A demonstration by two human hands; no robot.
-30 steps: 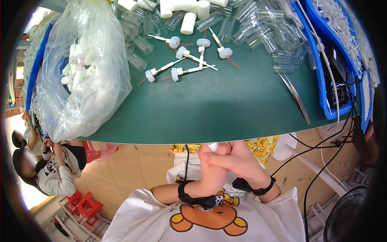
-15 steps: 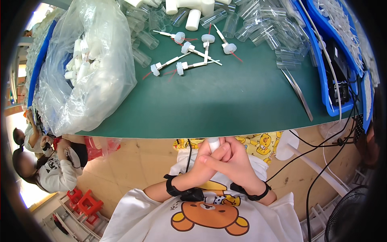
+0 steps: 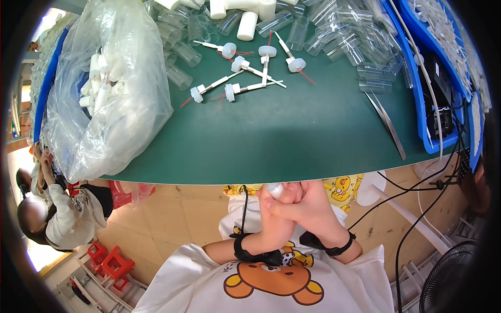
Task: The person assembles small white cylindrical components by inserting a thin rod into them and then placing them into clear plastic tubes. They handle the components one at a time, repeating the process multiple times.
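Just in front of the table edge, my left hand (image 3: 278,223) and my right hand (image 3: 311,207) press together around a white cylindrical piece (image 3: 274,189). Only its rounded end shows above the fingers; the rest is hidden in the grip. My right fingers and thumb wrap over the left hand. Beyond them on the green table (image 3: 292,151) lie several small assemblies (image 3: 229,93), each with a pale round cap, a thin white stem and red wires.
A clear plastic bag (image 3: 141,125) of white parts stands at left. Clear tubes (image 3: 342,44) and white cylinders (image 3: 247,26) are heaped at the back. Tweezers (image 3: 389,128) lie near a blue bin (image 3: 424,130) at right. Cables (image 3: 402,245) hang there; a co-worker (image 3: 68,219) sits at left.
The end of the white piece has tipped toward me and sits lower between my hands. My hands have shifted slightly. At left, the co-worker's arm has risen toward the table.
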